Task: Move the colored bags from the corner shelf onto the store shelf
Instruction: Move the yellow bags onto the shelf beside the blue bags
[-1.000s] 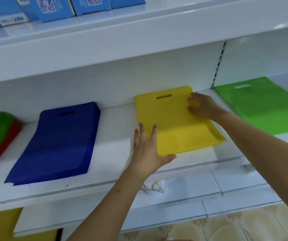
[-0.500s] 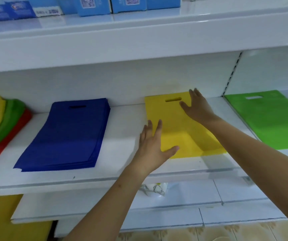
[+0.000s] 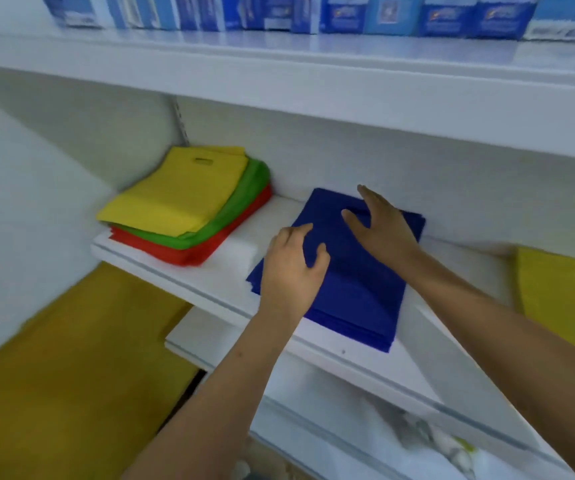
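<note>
1. Hidden or cut off: the yellow bag [image 3: 570, 292] at the right is cropped by the frame edge, with only part of its handle slot visible. The blue boxes [image 3: 314, 12] on the top shelf are blurred; their print is unreadable and the row is cut off at the top.
2. Count: one corner pile [image 3: 189, 206] in three colour layers, yellow over green over red; bags per layer cannot be told. One blue bag stack [image 3: 355, 289] lies mid-shelf.
3. Material and shape: the bags are flat, matte, rectangular, with die-cut oval handle slots. The store shelf [image 3: 210, 296] is smooth and white.
4. Left hand [image 3: 293, 268]: fingers curled onto the blue stack's left edge; whether the grip pinches the stack cannot be told.
5. Right hand [image 3: 379, 226]: fingers spread, palm flat over the stack's upper part.
</note>
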The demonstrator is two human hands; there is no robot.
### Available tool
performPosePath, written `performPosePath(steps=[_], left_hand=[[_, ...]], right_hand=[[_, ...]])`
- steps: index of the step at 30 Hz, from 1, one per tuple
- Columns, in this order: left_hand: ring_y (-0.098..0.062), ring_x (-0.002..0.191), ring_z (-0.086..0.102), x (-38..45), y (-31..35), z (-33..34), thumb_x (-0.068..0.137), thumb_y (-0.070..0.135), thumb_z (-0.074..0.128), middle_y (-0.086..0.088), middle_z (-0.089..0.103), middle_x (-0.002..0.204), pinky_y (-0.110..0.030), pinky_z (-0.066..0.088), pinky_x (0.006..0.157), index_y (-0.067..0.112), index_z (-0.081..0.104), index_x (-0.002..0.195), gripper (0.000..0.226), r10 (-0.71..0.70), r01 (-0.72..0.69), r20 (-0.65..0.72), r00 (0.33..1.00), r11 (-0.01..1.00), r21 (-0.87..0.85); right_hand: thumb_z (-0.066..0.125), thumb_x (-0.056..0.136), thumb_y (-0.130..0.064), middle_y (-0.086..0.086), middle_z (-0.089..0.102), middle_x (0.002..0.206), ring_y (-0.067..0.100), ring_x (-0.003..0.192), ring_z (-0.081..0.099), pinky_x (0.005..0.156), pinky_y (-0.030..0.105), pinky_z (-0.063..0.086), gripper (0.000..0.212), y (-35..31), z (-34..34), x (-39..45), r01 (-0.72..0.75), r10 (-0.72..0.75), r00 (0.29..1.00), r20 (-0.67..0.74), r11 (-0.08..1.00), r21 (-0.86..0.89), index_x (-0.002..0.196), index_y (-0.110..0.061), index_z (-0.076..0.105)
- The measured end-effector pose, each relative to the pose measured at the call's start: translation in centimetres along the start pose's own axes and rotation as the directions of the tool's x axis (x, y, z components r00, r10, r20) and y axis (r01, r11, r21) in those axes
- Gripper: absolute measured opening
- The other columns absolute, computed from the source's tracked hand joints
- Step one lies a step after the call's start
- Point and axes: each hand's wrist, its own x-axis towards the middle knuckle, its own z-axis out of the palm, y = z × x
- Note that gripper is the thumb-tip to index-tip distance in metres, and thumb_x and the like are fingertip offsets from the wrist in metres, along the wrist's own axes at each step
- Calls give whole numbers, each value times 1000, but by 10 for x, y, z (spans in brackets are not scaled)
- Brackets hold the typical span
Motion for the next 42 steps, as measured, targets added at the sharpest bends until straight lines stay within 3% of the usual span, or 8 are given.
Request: performPosePath(steps=[5,12,18,21,29,32,39,42], left_hand=[[-22,111,55,49,-94,-77,92,28,56,-8,61,118,-35,46,96,8,62,127,40,-77,92,-182,980,993,73],[-33,124,47,100,-219,-158,91,29,66,-15,51,135,-47,44,100,6,52,138,55,-198,259,-268,943,942,214],[-24,153,7,136,-293,-191,94,51,58,-9,13,166,-45,17,121,12,18,158,85,-338,340,-60,939,893,295],[-20,154,-1,142,-314,-195,95,62,47,-2,5,167,-46,2,123,17,16,159,84,-348,315,15,938,867,386],[-23,151,18,132,-308,-183,104,43,42,-1,39,156,-51,0,122,19,58,138,45,-192,198,-59,980,881,430],[-27,149,26,126,-293,-178,105,33,42,-6,48,150,-51,7,123,9,63,131,41,-177,195,-82,981,885,423],[-22,146,32,106,-223,-150,107,25,41,-6,51,147,-43,12,124,9,55,139,39,-74,102,-162,984,981,167],[-24,143,38,96,-183,-126,106,22,43,-8,53,145,-42,19,122,7,55,138,38,-5,19,-168,986,997,80]], right_hand=[[47,97,-48,1,24,159,14,145,23,115,28,21,71,-80,86,61,100,-104,990,96,994,36,154,-15,20],[52,93,-52,7,10,162,23,147,15,116,37,22,84,-162,186,139,179,-156,962,226,980,-87,155,-11,11],[51,89,-62,6,-5,163,21,150,1,121,37,13,99,-169,232,189,56,13,951,308,975,-216,155,-9,0],[47,89,-66,5,5,163,21,149,6,121,37,11,95,-163,247,195,38,39,966,257,956,-290,154,-6,12],[48,99,-39,10,62,128,30,124,49,105,33,35,39,-179,264,176,53,-35,994,99,982,-179,126,-16,63],[46,101,-34,11,66,119,31,118,54,88,32,43,31,-183,253,166,3,6,995,103,996,-85,116,-17,68],[43,103,-27,5,62,129,21,114,58,93,25,43,33,-161,181,115,-96,112,991,-75,976,193,130,-18,60],[45,102,-21,3,67,113,10,97,58,73,5,37,29,-142,136,90,-84,133,976,-175,961,262,122,-14,65]])
